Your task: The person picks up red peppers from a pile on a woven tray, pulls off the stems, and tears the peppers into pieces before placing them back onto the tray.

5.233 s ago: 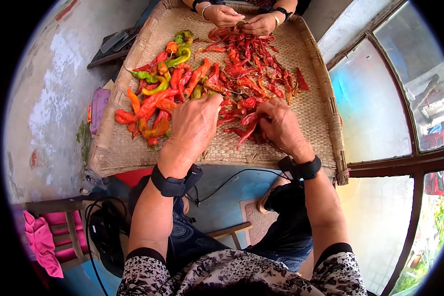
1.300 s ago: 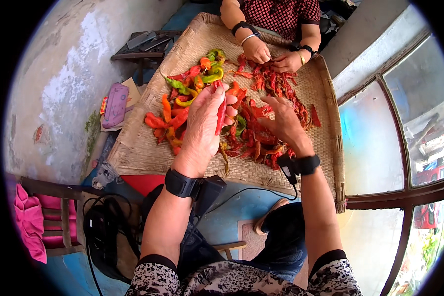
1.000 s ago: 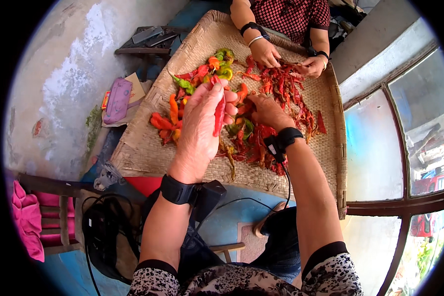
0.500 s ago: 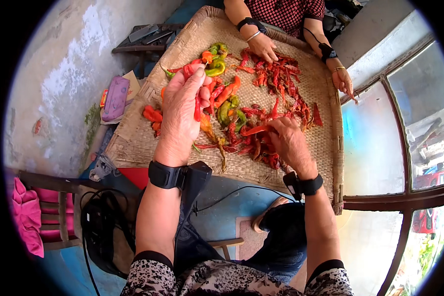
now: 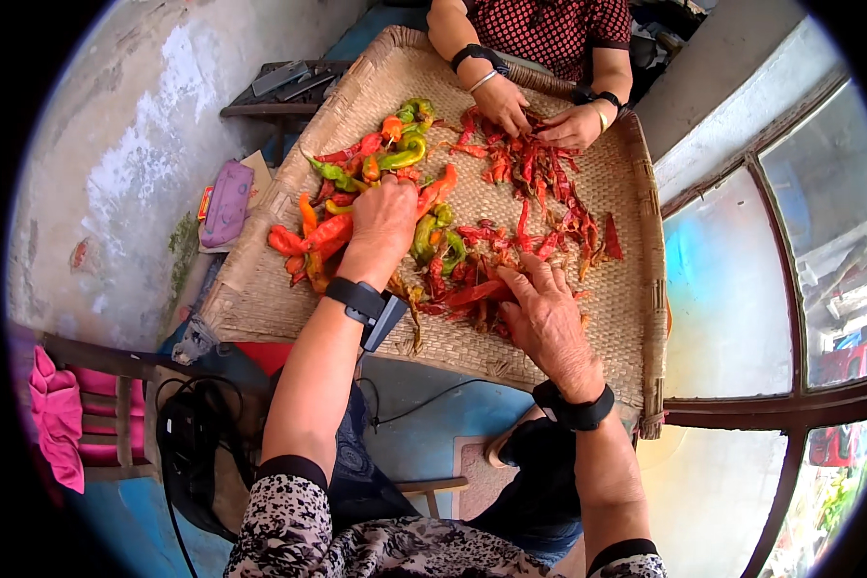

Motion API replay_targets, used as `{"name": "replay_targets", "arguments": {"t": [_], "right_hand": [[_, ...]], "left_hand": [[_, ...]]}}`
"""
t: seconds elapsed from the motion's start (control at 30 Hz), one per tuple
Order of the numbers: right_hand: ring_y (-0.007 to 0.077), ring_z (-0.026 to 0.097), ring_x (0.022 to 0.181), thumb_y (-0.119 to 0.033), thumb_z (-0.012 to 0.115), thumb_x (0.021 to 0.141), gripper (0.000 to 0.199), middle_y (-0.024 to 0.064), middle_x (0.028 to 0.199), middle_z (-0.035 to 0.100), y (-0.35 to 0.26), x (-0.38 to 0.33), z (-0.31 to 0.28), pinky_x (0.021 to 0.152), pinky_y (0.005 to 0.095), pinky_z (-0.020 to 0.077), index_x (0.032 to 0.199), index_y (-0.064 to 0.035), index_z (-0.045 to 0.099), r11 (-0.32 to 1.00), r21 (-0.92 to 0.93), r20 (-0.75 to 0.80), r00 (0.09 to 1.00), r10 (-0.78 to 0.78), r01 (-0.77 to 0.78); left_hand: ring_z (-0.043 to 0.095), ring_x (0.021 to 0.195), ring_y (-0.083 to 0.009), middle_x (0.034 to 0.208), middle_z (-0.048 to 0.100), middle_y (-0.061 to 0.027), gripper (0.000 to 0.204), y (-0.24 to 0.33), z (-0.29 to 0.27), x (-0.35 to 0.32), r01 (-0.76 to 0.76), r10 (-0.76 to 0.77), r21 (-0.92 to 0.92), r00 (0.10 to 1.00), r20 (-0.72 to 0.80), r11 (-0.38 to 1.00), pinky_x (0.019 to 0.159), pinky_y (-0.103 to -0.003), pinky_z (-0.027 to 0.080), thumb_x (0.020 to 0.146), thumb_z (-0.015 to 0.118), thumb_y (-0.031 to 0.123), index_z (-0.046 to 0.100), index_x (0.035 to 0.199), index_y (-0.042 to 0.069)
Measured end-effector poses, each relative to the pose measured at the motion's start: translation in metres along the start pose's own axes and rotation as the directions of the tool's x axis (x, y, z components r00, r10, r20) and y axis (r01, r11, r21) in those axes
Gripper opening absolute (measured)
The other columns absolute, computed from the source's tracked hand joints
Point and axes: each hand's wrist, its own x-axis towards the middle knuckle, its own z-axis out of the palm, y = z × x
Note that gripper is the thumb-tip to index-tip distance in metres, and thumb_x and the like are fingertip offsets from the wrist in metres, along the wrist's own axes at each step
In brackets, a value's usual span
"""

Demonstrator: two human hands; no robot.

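My left hand [image 5: 385, 223] reaches into the pile of fresh peppers on the left of the woven tray [image 5: 260, 284]. Its fingers are curled downward, and the tips are hidden among the peppers. Around it lie a red pepper [image 5: 331, 231], a curled green pepper [image 5: 405, 152] and several orange ones. Over the shrivelled dried peppers [image 5: 458, 270] near the front, my right hand [image 5: 547, 313] has its fingers apart. A long red pepper [image 5: 477, 292] lies next to its thumb and index finger.
Across the tray, a co-worker's two hands [image 5: 503, 101] handle dried red peppers [image 5: 535, 159]. Left of the tray are a purple pouch [image 5: 227, 204] and a dark bench [image 5: 275, 101]. A glass-paned window [image 5: 727, 289] stands close on the right.
My left hand has come down from above the tray into the fresh peppers. My right hand has shifted down and its fingers have spread. The co-worker's outer hand has moved onto the dried peppers.
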Motion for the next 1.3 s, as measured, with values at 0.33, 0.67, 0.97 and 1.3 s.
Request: {"name": "replay_targets", "arguments": {"t": [0.33,0.67,0.97,1.3], "right_hand": [[0.0371,0.05,0.106,-0.002,0.068,0.071,0.046,0.0179,0.123,0.049,0.006,-0.002,-0.003,0.092,0.0426,0.0444,0.116,-0.0045,0.059,1.0,0.022,-0.004,1.0,0.014,-0.014],[0.0344,0.049,0.11,-0.008,0.067,0.076,0.043,0.0181,0.124,0.048,0.005,-0.013,-0.002,0.091,0.042,0.0448,0.118,-0.0054,0.059,0.999,-0.038,0.074,0.997,-0.008,0.011],[0.0339,0.05,0.11,-0.008,0.066,0.076,0.041,0.0174,0.123,0.05,0.003,-0.011,0.0,0.091,0.042,0.0451,0.116,-0.0057,0.06,1.0,-0.018,0.068,0.998,-0.009,0.011],[0.0353,0.05,0.109,-0.011,0.067,0.078,0.046,0.0176,0.124,0.049,0.008,-0.008,-0.001,0.092,0.0421,0.0451,0.122,-0.0064,0.056,1.0,-0.029,0.042,0.999,-0.008,0.009]], "left_hand": [[0.062,0.082,-0.0381,0.086,0.064,-0.0184,0.015,-0.003,-0.019,0.022,0.091,-0.171,-0.415,0.972,-0.161,0.905,0.069,-0.046,0.049,0.085,0.06,0.007,0.053,0.099,0.005],[0.065,0.08,-0.0376,0.095,0.063,-0.0192,0.017,0.004,0.021,0.031,0.095,-0.096,-0.018,0.995,-0.022,0.995,0.066,-0.044,0.054,0.082,0.061,0.007,0.057,0.099,0.002],[0.057,0.088,-0.0398,0.092,0.058,-0.0216,0.017,-0.004,0.007,0.016,-0.005,-0.076,-0.328,0.97,-0.232,0.945,0.074,-0.046,0.047,0.084,0.061,0.01,0.054,0.097,0.001],[0.062,0.079,-0.0404,0.08,0.064,-0.0199,0.026,0.028,-0.01,-0.045,-0.11,0.168,-0.288,0.968,0.185,0.951,0.067,-0.047,0.048,0.083,0.064,0.016,0.05,0.1,0.001]]}}
